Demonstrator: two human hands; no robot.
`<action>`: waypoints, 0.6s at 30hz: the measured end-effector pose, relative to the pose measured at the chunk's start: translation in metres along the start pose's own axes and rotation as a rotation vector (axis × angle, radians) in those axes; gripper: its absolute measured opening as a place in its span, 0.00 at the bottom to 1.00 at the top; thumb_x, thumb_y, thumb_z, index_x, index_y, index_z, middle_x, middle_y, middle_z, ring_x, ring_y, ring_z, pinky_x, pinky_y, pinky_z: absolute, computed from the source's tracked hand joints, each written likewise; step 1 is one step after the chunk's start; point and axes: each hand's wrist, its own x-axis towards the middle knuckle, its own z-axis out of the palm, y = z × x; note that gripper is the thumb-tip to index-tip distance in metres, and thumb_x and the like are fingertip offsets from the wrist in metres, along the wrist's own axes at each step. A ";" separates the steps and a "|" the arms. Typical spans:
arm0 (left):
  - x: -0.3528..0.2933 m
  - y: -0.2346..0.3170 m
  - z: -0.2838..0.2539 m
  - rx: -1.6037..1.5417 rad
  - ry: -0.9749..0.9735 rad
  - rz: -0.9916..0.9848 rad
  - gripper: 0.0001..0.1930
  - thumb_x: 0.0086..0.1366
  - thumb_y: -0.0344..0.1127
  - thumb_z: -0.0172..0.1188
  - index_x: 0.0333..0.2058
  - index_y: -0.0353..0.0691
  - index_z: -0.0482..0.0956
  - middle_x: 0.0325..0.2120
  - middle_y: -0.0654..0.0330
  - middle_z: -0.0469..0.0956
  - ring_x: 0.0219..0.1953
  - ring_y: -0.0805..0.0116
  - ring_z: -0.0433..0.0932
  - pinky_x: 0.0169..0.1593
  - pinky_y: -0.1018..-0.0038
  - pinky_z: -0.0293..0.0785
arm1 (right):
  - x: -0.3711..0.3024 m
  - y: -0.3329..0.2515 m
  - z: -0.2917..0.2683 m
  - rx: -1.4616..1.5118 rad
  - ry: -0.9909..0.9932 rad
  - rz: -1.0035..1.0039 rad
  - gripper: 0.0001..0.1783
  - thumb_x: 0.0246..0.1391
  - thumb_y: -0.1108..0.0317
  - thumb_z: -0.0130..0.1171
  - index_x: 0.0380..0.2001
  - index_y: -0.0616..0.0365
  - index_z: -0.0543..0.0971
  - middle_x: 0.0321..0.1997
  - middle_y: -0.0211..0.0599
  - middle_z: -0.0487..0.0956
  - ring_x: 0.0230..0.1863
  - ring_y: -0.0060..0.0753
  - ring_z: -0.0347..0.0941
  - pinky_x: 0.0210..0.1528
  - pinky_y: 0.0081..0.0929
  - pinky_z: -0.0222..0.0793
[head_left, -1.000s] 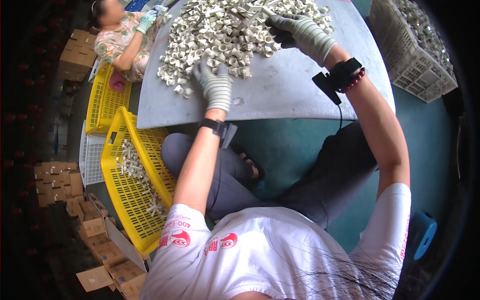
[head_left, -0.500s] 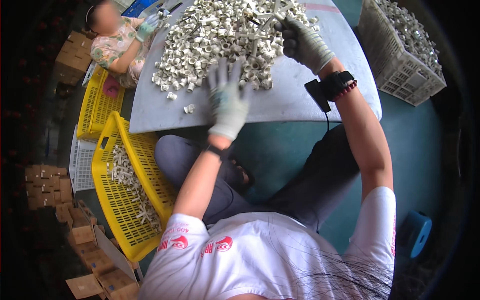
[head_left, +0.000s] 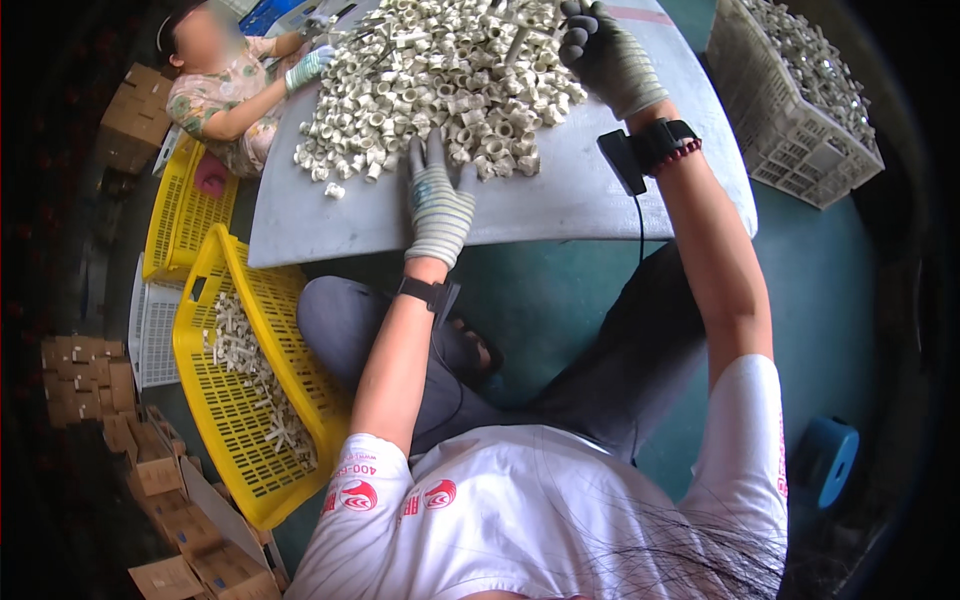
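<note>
A heap of small off-white plastic pipe fittings (head_left: 400,105) covers the far part of the grey table (head_left: 330,225). My left hand (head_left: 440,205), in a striped grey-fingered glove, is open at the near edge of the heap. Its fingers point forward and touch the nearest fittings. At the right side of the heap is my gloved right hand (head_left: 615,65), fingers curled closed. Whatever it may hold is hidden by the fingers. A branched off-white plastic piece (head_left: 518,42) lies on the heap left of it. One loose fitting (head_left: 335,190) sits apart at the left.
A yellow crate (head_left: 215,385) with off-white branched scraps leans at my left, another yellow crate (head_left: 185,215) behind it. A person (head_left: 230,95) works at the table's far left. A white crate (head_left: 800,135) full of parts stands right; a blue stool (head_left: 835,460) is lower right.
My left hand has shifted slightly left, and a loose fitting beside it no longer shows apart from the heap. My right hand has moved slightly farther away. The other person's raised hand has lowered.
</note>
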 end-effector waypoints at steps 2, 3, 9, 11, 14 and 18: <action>0.012 0.016 0.006 -0.118 -0.029 0.069 0.37 0.66 0.39 0.63 0.71 0.38 0.62 0.71 0.32 0.56 0.71 0.31 0.58 0.74 0.50 0.58 | 0.007 -0.008 -0.032 0.161 0.014 0.061 0.10 0.69 0.62 0.57 0.45 0.55 0.78 0.28 0.23 0.76 0.29 0.25 0.72 0.34 0.24 0.72; 0.017 0.021 0.008 -0.157 -0.043 0.112 0.36 0.66 0.38 0.63 0.71 0.38 0.62 0.71 0.32 0.56 0.71 0.31 0.58 0.73 0.50 0.59 | 0.008 -0.013 -0.046 0.135 0.091 0.074 0.12 0.71 0.59 0.55 0.48 0.56 0.78 0.30 0.23 0.77 0.29 0.24 0.71 0.34 0.24 0.70; 0.028 0.012 -0.011 -0.041 0.003 0.275 0.31 0.62 0.36 0.67 0.64 0.39 0.73 0.66 0.44 0.66 0.68 0.41 0.65 0.72 0.50 0.60 | -0.005 -0.014 -0.028 -0.080 0.257 0.073 0.10 0.72 0.58 0.52 0.41 0.52 0.74 0.29 0.22 0.75 0.28 0.22 0.72 0.29 0.21 0.68; 0.037 0.018 -0.013 -0.071 -0.001 0.304 0.30 0.62 0.39 0.67 0.62 0.39 0.75 0.65 0.45 0.69 0.68 0.42 0.65 0.72 0.51 0.60 | -0.010 -0.027 -0.022 -0.189 0.316 0.093 0.08 0.70 0.62 0.50 0.34 0.48 0.67 0.26 0.18 0.67 0.25 0.21 0.64 0.27 0.23 0.61; 0.065 0.056 -0.015 0.160 -0.074 0.315 0.30 0.62 0.47 0.69 0.59 0.38 0.78 0.64 0.46 0.71 0.68 0.43 0.64 0.73 0.51 0.58 | -0.021 -0.039 -0.021 -0.246 0.317 0.169 0.09 0.71 0.61 0.49 0.35 0.51 0.71 0.25 0.17 0.68 0.24 0.18 0.64 0.26 0.20 0.59; 0.105 0.081 0.009 0.294 -0.157 0.310 0.35 0.63 0.63 0.64 0.56 0.37 0.81 0.62 0.46 0.73 0.69 0.40 0.61 0.73 0.43 0.53 | -0.021 -0.041 -0.008 -0.116 0.208 0.089 0.14 0.71 0.59 0.52 0.43 0.58 0.79 0.23 0.15 0.69 0.24 0.15 0.66 0.25 0.17 0.61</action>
